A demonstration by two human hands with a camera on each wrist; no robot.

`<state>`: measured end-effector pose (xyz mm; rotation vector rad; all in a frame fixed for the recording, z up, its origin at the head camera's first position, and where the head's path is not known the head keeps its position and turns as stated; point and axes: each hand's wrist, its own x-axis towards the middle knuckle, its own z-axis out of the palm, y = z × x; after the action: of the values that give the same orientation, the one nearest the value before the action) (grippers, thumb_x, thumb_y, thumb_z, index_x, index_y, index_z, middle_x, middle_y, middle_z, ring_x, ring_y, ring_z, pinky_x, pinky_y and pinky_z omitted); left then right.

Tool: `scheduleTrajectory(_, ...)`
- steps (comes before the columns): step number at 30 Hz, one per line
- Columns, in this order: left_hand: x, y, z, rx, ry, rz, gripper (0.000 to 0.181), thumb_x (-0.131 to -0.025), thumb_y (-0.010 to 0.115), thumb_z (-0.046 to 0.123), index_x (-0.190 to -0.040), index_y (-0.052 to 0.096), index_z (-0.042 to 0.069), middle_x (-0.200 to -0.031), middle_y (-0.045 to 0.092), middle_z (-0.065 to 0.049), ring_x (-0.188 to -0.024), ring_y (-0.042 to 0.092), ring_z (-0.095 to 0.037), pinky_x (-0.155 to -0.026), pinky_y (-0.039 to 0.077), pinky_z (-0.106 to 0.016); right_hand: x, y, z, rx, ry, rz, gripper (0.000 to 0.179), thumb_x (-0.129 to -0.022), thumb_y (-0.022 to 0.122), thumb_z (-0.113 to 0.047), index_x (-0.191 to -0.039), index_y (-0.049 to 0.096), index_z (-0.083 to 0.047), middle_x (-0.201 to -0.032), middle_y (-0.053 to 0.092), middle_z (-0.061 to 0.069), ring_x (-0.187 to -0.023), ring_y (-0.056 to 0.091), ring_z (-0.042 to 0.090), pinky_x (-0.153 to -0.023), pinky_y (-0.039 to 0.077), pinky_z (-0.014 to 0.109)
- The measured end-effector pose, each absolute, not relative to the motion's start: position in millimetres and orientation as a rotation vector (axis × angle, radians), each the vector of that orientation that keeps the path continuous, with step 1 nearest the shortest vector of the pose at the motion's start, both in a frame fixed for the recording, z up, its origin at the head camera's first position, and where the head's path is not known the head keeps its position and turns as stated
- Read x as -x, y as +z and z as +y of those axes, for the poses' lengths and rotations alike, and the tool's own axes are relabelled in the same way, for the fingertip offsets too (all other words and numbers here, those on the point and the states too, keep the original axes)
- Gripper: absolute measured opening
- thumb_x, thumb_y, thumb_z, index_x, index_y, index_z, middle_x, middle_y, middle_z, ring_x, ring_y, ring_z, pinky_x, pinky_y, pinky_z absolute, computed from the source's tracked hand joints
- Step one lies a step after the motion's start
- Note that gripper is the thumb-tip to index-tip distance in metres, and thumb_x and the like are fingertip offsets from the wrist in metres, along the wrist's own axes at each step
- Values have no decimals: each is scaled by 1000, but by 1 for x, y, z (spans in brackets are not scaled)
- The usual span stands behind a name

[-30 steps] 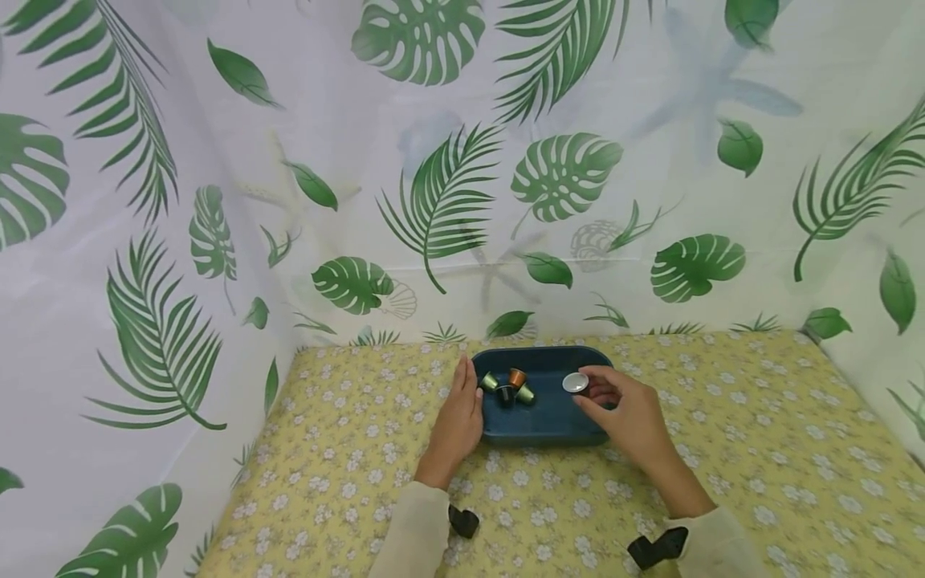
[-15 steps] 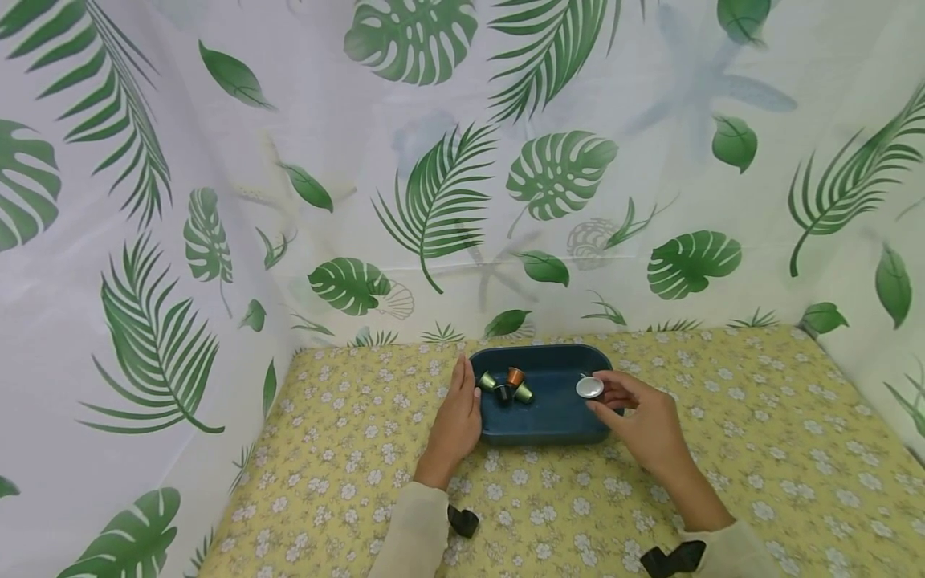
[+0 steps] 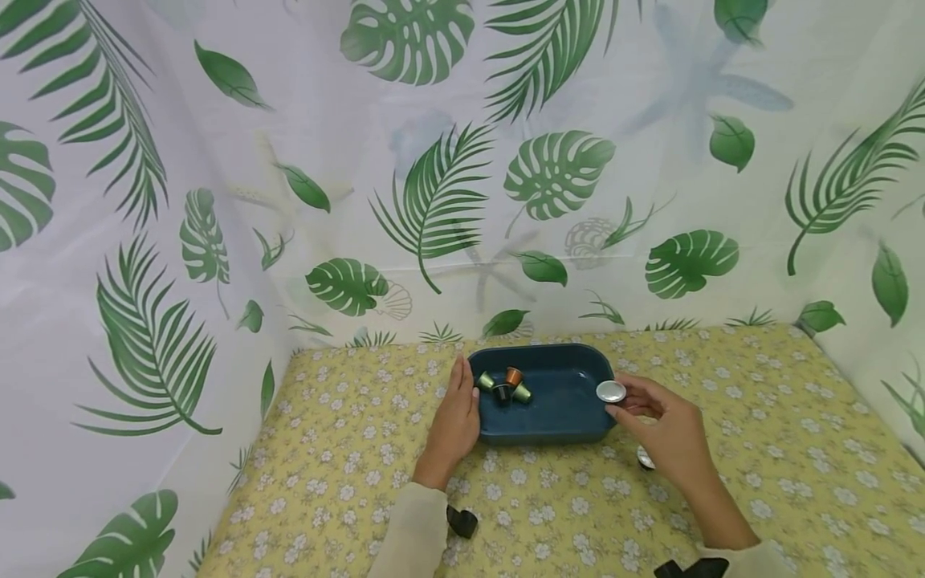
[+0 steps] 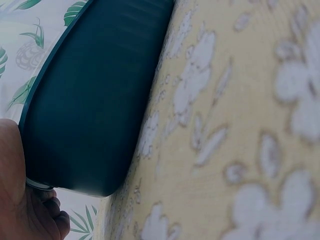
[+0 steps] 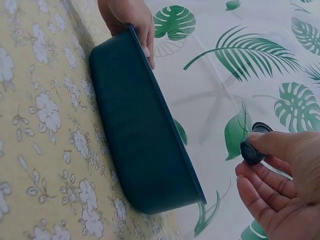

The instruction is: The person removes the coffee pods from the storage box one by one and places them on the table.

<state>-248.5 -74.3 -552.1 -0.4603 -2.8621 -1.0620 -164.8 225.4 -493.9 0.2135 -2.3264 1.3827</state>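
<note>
A dark blue oval-cornered tray [image 3: 556, 437] stands on the floral cloth. My left hand [image 3: 451, 417] rests along its left end, fingers straight and the thumb at the rim. In the left wrist view, part of the left hand [image 4: 10, 175] shows beside the tray's end. My right hand [image 3: 668, 425] pinches a coffee capsule [image 3: 611, 392] between thumb and fingers at the tray's right rim, silver lid showing. The right wrist view shows that capsule's dark body. Inside the tray's left part lie light green capsules [image 3: 522, 392], an orange capsule [image 3: 514, 376] and a black capsule [image 3: 502, 393].
Another silver-lidded capsule [image 3: 645, 457] lies on the cloth [image 3: 347, 449] in front of the tray's right end, partly behind the right hand. A leaf-patterned curtain [image 3: 433, 160] hangs behind the table and along its left side.
My right hand has moved right with the pinched capsule, from over the tray's inside to its right rim. The capsule on the cloth has come into view. The left hand stays at the tray.
</note>
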Motion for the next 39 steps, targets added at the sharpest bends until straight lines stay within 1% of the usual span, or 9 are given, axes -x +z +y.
scheduleTrajectory(8, 247, -551, -72, 461, -1082, -2870, 57, -114, 30, 23, -164, 6, 8, -170, -8, 1, -154, 16, -25, -116, 33, -48, 155, -503, 240, -130, 1378, -2356, 42, -87, 81, -5, -127, 70, -5, -103, 74, 11, -86, 66, 0, -73, 54, 15)
scheduleTrajectory(14, 245, -548, -76, 443, -1085, -2863, 57, -114, 31, 23, -164, 6, 10, -170, -7, 1, -155, 14, -24, -117, 31, -48, 150, -506, 245, -97, 1369, -2363, 44, -85, 82, -3, -128, 69, -5, -104, 74, 11, -86, 66, 0, -73, 54, 15)
scheduleTrajectory(19, 243, -549, -76, 453, -1102, -2856, 57, -114, 31, 23, -164, 8, 7, -170, -6, 0, -154, 16, -25, -117, 32, -49, 141, -508, 250, -38, 1398, -2374, 46, -87, 82, -10, -131, 69, -9, -106, 74, 11, -87, 67, 0, -73, 55, 16)
scheduleTrajectory(24, 246, -550, -75, 476, -1101, -2843, 57, -114, 31, 22, -163, 8, 6, -170, -6, -2, -154, 17, -27, -116, 33, -49, 133, -512, 259, 12, 1417, -2386, 47, -88, 82, -13, -133, 67, -8, -108, 73, 11, -88, 67, -1, -74, 55, 15)
scheduleTrajectory(29, 247, -549, -75, 471, -1094, -2846, 57, -114, 31, 23, -163, 5, 11, -170, -7, 0, -154, 16, -25, -117, 33, -48, 128, -518, 266, 69, 1386, -2421, 48, -90, 81, -18, -134, 67, -10, -109, 73, 5, -88, 66, -2, -74, 54, 14)
scheduleTrajectory(32, 246, -549, -75, 463, -1093, -2851, 57, -114, 31, 23, -163, 4, 12, -170, -7, 1, -154, 17, -25, -117, 33, -48, 125, -521, 269, 130, 1387, -2443, 47, -91, 80, -24, -134, 67, -12, -109, 73, 1, -89, 65, -2, -73, 54, 15)
scheduleTrajectory(35, 246, -549, -74, 459, -1093, -2854, 58, -114, 31, 23, -163, 4, 13, -170, -7, 2, -154, 16, -24, -117, 33, -48, 123, -523, 272, 165, 1380, -2459, 46, -92, 79, -27, -134, 67, -13, -109, 73, 0, -89, 64, -3, -72, 53, 15)
scheduleTrajectory(37, 246, -549, -74, 462, -1094, -2847, 57, -114, 31, 23, -163, 4, 12, -170, -7, 0, -154, 16, -25, -117, 33, -48, 121, -525, 275, 161, 1366, -2463, 45, -92, 79, -27, -133, 67, -13, -109, 72, 0, -89, 63, -3, -72, 53, 15)
scheduleTrajectory(39, 246, -549, -74, 466, -1095, -2843, 57, -114, 31, 22, -163, 5, 11, -170, -6, -1, -154, 16, -25, -117, 32, -48, 119, -528, 278, 144, 1341, -2461, 44, -92, 79, -23, -133, 68, -11, -109, 72, 0, -89, 63, -3, -72, 53, 15)
